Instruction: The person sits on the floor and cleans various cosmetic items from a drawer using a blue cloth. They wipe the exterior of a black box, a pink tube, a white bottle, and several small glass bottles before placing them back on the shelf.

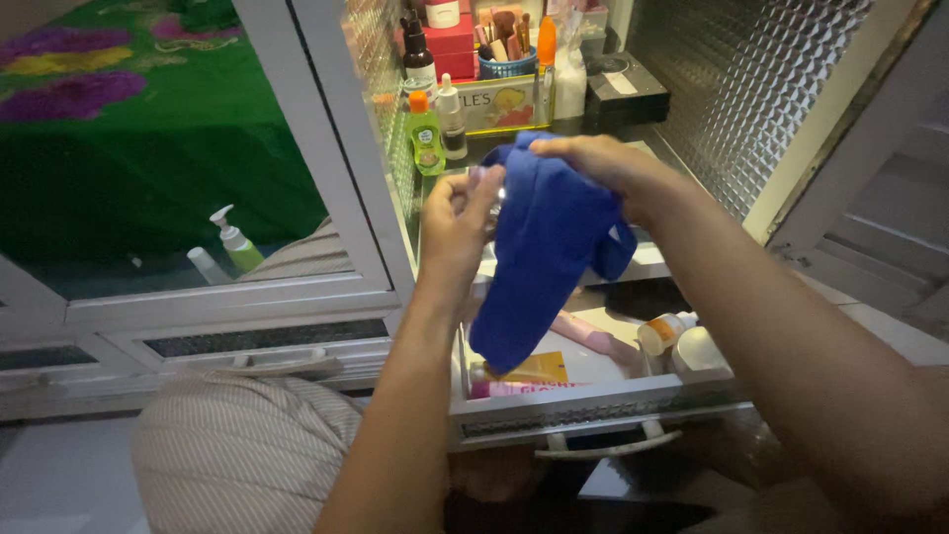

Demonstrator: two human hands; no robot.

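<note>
The right hand pinches the top of a soft blue cloth hanging above the open white drawer. The left hand closes its fingers on a small object, seemingly being wiped. Finishing calls for turning it inside the cloth.

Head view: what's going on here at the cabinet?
A person holds a blue cloth up in front of a white cabinet. The right hand pinches the cloth at its top; the left hand holds something small against it, too hidden to identify. Below, an open drawer holds tubes and bottles. More bottles stand on the shelf behind.
</note>
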